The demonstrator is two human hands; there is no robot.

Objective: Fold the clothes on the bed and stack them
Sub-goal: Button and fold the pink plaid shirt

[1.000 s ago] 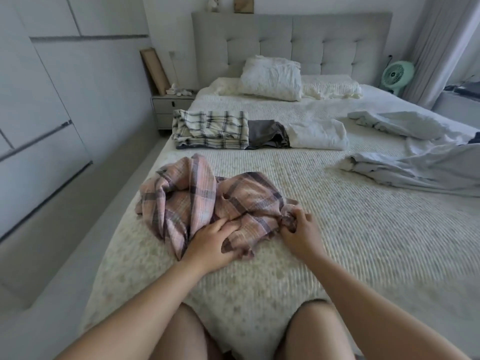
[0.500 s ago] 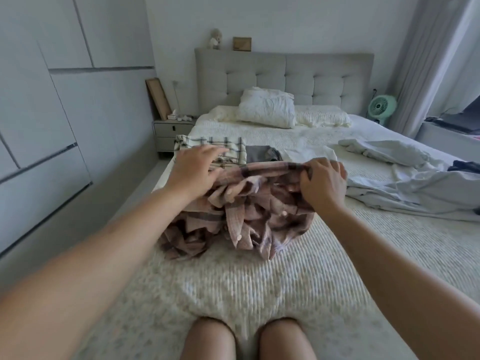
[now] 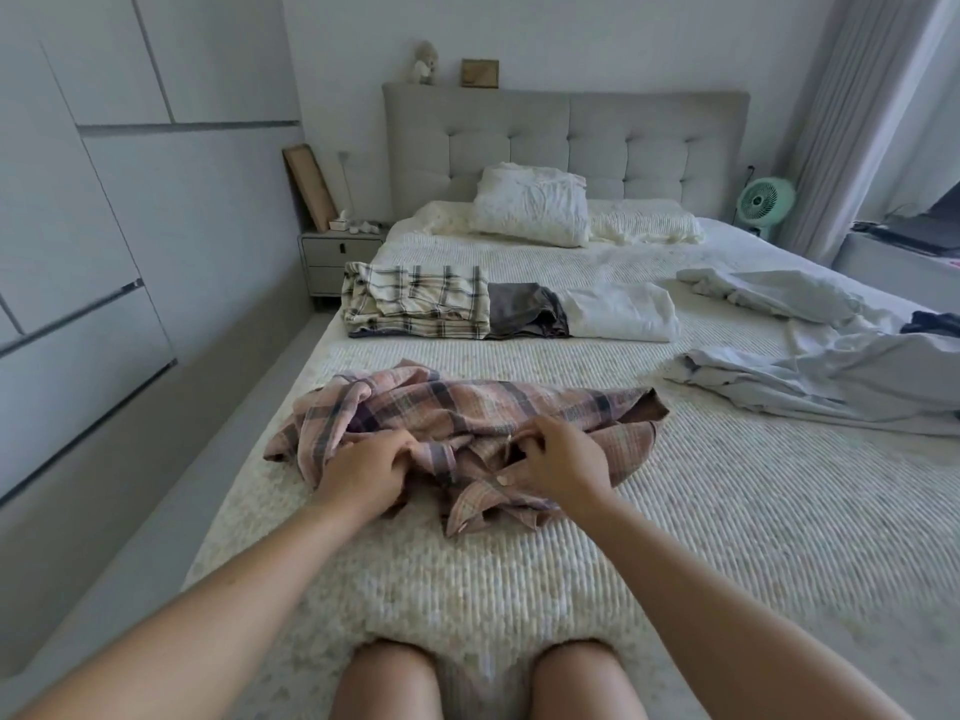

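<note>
pink plaid shirt (image 3: 467, 413) is back down on the bed (image 3: 701, 511), right in front of my knees. half a second ago i had it lifted up off the cover by one edge; now it's lying in a crumpled heap, spread a bit wider to the right than a second ago. so the shake-out didn't flatten it, folding proper hasn't started.

left hand (image 3: 363, 470) has fingers curled into a bunch of fabric at the near left side. right hand (image 3: 558, 459) is pinching cloth near the button strip, fingers curled. both gripping the shirt, neither loose.

further up the bed: folded cream plaid piece (image 3: 415, 301), dark grey piece (image 3: 522, 317) just beside it, folded white piece (image 3: 621, 317) beside that. side by side, not stacked yet. pale blue clothes (image 3: 831, 376) are loose on the right, unfolded.

my read: next i need to find the collar or shoulders and spread it flat before any fold. plenty of task left.
</note>
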